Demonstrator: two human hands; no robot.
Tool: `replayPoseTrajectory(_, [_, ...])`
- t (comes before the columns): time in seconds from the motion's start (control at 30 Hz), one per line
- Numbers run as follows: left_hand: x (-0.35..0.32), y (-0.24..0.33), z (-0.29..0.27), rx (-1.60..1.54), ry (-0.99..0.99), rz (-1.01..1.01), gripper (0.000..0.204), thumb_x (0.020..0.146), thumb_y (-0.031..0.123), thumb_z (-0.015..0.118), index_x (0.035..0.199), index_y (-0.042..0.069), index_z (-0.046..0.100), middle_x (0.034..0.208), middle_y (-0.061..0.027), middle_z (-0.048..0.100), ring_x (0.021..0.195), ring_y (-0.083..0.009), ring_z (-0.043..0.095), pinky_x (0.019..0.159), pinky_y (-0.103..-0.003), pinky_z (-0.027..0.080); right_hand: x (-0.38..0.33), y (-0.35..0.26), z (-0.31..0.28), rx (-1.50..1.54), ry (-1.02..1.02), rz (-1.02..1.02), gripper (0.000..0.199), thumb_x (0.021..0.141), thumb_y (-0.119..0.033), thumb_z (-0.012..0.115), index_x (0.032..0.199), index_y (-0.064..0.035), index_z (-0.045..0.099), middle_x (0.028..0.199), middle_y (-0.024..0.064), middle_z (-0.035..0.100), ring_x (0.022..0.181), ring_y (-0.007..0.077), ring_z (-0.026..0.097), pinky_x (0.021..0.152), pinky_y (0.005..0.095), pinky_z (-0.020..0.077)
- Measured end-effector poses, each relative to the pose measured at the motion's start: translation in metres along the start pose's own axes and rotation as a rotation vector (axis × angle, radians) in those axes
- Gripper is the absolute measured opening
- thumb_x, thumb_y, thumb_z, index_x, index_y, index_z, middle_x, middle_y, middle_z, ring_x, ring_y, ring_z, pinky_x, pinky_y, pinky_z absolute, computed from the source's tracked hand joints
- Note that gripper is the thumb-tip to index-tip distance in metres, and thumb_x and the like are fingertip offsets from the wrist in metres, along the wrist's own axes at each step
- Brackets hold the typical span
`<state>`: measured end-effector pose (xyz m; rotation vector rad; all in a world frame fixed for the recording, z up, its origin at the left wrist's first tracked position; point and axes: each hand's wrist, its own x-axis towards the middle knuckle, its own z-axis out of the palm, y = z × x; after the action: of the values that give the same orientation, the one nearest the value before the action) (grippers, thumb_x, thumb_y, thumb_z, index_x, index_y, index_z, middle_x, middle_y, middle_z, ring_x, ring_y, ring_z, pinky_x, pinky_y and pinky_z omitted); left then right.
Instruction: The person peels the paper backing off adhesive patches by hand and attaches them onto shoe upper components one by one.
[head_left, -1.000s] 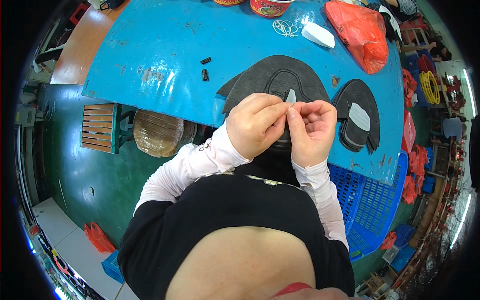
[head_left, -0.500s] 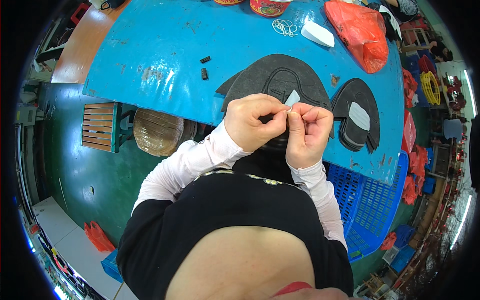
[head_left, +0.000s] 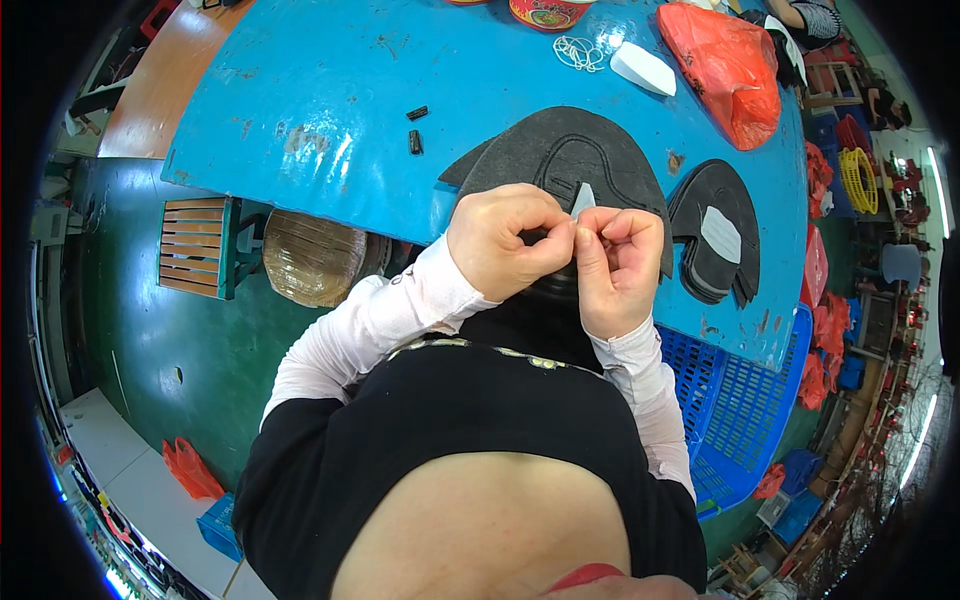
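while both hands meet above the black shoe upper (head_left: 560,165), left hand (head_left: 505,240) and right hand (head_left: 615,265) grips pinch a small white tab (head_left: 582,199), apparently to peel it.

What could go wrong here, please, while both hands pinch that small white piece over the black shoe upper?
The white piece is tiny and pinched only at the fingertips of the left hand and right hand, so it could slip or crease. The black shoe upper reaches the blue table edge and might slide off. The hands hide the spot being worked, so misplacement is possible.
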<state>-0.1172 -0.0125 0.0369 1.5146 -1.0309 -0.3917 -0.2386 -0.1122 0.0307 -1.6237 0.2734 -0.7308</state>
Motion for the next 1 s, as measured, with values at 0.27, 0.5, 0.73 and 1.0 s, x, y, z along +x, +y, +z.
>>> replayPoseTrajectory(0.27, [-0.006,-0.008,-0.006,-0.39,0.064,-0.227,0.012,0.083,-0.002,0.056,0.078,-0.003,0.067,0.08,-0.0075,0.065,0.072,-0.011,0.059,0.063,-0.023,0.045,-0.004,0.009,-0.02,0.545,0.033,0.149,0.021,0.089,0.001,0.052,0.101,-0.0062,0.036,0.089,0.0096,0.053,0.075,0.0119,0.049,0.069,0.0245,0.0413])
replayPoseTrajectory(0.5, [-0.01,-0.007,0.007,-0.304,0.043,0.007,0.008,0.084,-0.002,0.059,0.089,-0.002,0.065,0.09,-0.0089,0.064,0.079,-0.0121,0.058,0.068,-0.025,0.047,0.002,-0.021,0.001,0.228,0.099,0.376,0.032,0.081,-0.008,0.07,0.104,0.0008,0.05,0.092,0.0067,0.06,0.077,0.0082,0.055,0.072,0.0218,0.0472])
replayPoseTrajectory(0.73, [-0.009,-0.017,-0.007,-0.659,0.035,-0.281,0.005,0.086,-0.003,0.056,0.084,-0.001,0.061,0.087,-0.0082,0.061,0.074,-0.0133,0.059,0.068,-0.026,0.049,0.001,-0.016,-0.035,0.562,0.078,0.493,0.014,0.081,-0.001,0.067,0.092,-0.0012,0.058,0.077,0.0055,0.062,0.064,0.0097,0.056,0.058,0.0213,0.0439])
replayPoseTrajectory(1.0, [0.007,-0.028,-0.06,-0.916,0.317,-0.259,0.014,0.08,-0.009,0.048,0.083,0.004,0.052,0.094,-0.0078,0.053,0.077,-0.0166,0.057,0.069,-0.03,0.05,0.005,-0.032,-0.087,0.574,0.06,0.511,0.01,0.085,-0.004,0.063,0.093,-0.0031,0.057,0.082,0.0072,0.062,0.066,0.0109,0.054,0.057,0.0235,0.0422])
